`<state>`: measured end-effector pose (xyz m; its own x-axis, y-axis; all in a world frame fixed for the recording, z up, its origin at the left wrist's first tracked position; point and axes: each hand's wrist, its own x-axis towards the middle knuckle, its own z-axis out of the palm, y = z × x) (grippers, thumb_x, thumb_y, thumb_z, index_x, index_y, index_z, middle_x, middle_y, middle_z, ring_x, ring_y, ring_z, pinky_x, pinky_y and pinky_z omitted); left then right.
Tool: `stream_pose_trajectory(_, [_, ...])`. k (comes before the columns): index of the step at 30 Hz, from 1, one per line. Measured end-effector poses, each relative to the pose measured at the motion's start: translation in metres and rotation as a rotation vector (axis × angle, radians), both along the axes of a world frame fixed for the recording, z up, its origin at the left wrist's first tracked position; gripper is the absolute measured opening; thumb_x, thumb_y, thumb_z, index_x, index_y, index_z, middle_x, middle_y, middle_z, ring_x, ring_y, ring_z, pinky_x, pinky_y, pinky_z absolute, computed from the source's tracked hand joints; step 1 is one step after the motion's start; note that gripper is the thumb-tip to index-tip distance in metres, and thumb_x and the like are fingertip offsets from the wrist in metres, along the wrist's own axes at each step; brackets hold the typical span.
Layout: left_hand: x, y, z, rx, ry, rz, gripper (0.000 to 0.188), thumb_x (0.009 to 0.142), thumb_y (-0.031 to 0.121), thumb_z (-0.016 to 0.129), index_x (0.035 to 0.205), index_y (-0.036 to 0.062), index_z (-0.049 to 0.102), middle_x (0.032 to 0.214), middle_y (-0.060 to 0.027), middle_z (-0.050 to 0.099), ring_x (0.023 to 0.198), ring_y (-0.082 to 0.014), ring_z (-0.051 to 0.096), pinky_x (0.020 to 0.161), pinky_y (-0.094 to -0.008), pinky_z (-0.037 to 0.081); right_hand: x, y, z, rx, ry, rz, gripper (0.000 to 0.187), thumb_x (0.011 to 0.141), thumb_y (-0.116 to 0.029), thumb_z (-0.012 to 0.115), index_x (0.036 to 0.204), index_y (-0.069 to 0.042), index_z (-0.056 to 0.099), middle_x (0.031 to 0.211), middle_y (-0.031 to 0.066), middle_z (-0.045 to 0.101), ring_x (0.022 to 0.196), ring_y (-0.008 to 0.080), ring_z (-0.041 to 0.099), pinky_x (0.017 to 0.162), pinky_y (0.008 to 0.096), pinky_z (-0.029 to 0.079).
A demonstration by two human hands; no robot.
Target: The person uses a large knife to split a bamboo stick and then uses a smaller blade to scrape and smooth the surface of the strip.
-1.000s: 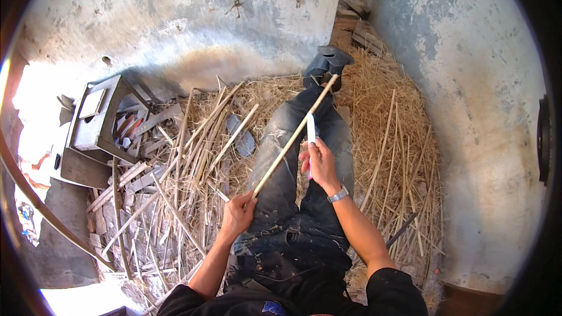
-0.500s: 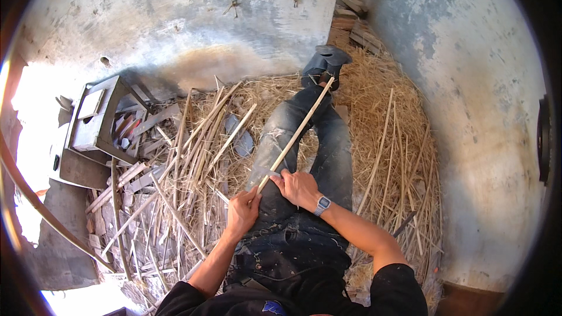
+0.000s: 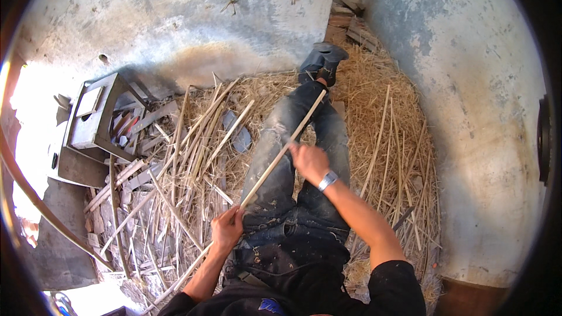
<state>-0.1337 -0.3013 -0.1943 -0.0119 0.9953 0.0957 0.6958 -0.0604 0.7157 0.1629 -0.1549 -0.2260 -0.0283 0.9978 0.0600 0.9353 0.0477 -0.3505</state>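
A long, pale wooden stick (image 3: 275, 164) slants across my legs, its far end near my ankle. My left hand (image 3: 227, 226) is closed round its nearer part, by my left hip. Farther along, my right hand (image 3: 311, 162) is closed against the stick, over my thighs. A small greyish, blade-like piece (image 3: 291, 140) shows at the right fingertips, blurred, lying across the stick. Most of it is hidden by the fingers. A pale length of stick also runs from below my left hand toward the lower left.
Many loose sticks (image 3: 196, 134) lie on straw to my left, beside a wooden box-like stand (image 3: 102, 111) on its side. More straw (image 3: 374, 111) and thin sticks are at my right. Worn plaster walls (image 3: 486, 111) stand ahead and to the right. A bent strip (image 3: 47, 210) arches at far left.
My right hand has slid away from me along the stick, apart from the left hand. My left hand has come slightly nearer, and the stick's far end has drawn back a little.
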Motion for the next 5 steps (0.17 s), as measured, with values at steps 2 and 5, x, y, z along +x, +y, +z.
stream_pose_trajectory(2, [-0.024, -0.025, -0.004, 0.004, 0.01, 0.007, 0.016, 0.091, 0.013, 0.074, 0.103, 0.0025, 0.078, 0.081, -0.0199, 0.073, 0.066, -0.0298, 0.074, 0.062, -0.0365, 0.056, 0.03, 0.012, 0.001, 0.01, -0.021, -0.026, 0.069, 0.108, -0.054, 0.041, 0.071, -0.004, 0.071, 0.058, 0.0214, 0.065, 0.053, 0.0402, 0.067, 0.047, 0.0496, 0.053])
stream_pose_trajectory(5, [-0.041, -0.048, -0.018, 0.012, -0.014, 0.025, 0.018, 0.09, 0.018, 0.077, 0.104, 0.0069, 0.079, 0.082, -0.0165, 0.076, 0.078, -0.0317, 0.078, 0.069, -0.036, 0.06, 0.044, 0.016, -0.016, 0.114, -0.022, 0.027, 0.068, 0.107, -0.054, 0.043, 0.071, -0.004, 0.071, 0.059, 0.0208, 0.066, 0.053, 0.0392, 0.067, 0.046, 0.0489, 0.052])
